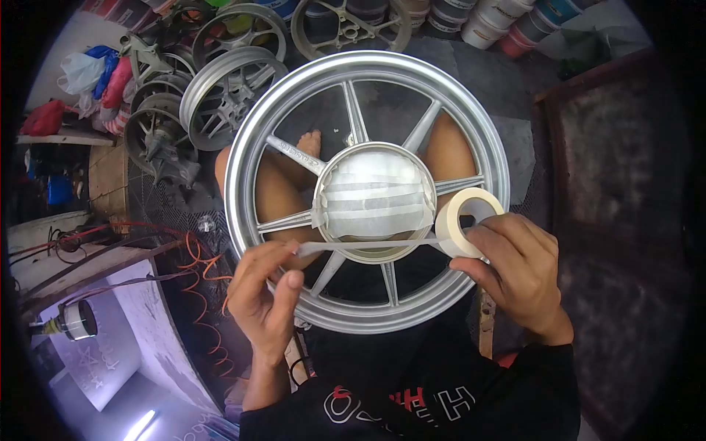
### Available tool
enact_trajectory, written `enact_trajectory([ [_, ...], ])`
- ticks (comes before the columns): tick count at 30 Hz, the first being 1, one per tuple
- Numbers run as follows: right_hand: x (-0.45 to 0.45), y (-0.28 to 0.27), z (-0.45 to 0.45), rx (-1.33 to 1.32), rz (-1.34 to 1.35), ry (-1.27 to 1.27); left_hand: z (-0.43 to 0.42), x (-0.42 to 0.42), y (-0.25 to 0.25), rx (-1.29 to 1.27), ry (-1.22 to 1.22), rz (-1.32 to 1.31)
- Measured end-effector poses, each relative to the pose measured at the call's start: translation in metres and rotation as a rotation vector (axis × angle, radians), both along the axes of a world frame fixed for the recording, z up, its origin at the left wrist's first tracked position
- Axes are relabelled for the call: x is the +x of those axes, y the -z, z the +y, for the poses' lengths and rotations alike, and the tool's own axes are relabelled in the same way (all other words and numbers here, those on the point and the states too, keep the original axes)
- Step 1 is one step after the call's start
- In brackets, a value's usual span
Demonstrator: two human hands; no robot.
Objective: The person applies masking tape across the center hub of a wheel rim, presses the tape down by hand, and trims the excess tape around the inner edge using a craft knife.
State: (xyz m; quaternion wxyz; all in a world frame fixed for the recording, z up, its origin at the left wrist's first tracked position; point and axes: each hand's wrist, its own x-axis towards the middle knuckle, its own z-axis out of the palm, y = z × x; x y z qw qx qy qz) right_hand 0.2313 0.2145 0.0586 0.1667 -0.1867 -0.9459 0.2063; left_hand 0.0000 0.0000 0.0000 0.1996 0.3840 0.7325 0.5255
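Observation:
A silver spoked wheel rim (368, 63) lies across my lap. Overlapping strips of pale tape (375, 195) cover most of its round hub; the hub's lower edge shows bare. My right hand (515, 268) grips a roll of masking tape (450, 226) at the rim's right side, fingers in its hole. From the roll a strip of tape (368, 245) stretches left, over the lower part of the hub. Its free end is at the fingertips of my left hand (266, 294), which is pinched on it near the rim's lower left.
Several other wheel rims (228, 95) are piled at the upper left. Paint buckets (485, 22) line the back. An orange coiled hose (195, 283) hangs at the left, near a lamp (79, 320). A dark panel (610, 162) stands at the right.

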Motion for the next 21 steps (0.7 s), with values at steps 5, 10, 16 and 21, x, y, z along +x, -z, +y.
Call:
enact_trajectory([
  [5, -0.01, 0.0, -0.003, 0.098, 0.147, -0.042, 0.013, -0.012, 0.005, 0.299, -0.068, 0.023],
  [10, -0.01, -0.005, -0.006, 0.124, 0.193, -0.029, 0.015, -0.017, 0.008, 0.405, -0.112, -0.065],
  [16, -0.011, -0.008, -0.007, 0.254, 0.2, -0.058, 0.04, -0.005, -0.012, 0.454, -0.093, 0.071],
  [21, -0.018, -0.009, -0.013, 0.314, 0.223, -0.152, 0.07, 0.018, -0.045, 0.249, 0.37, 0.533],
])
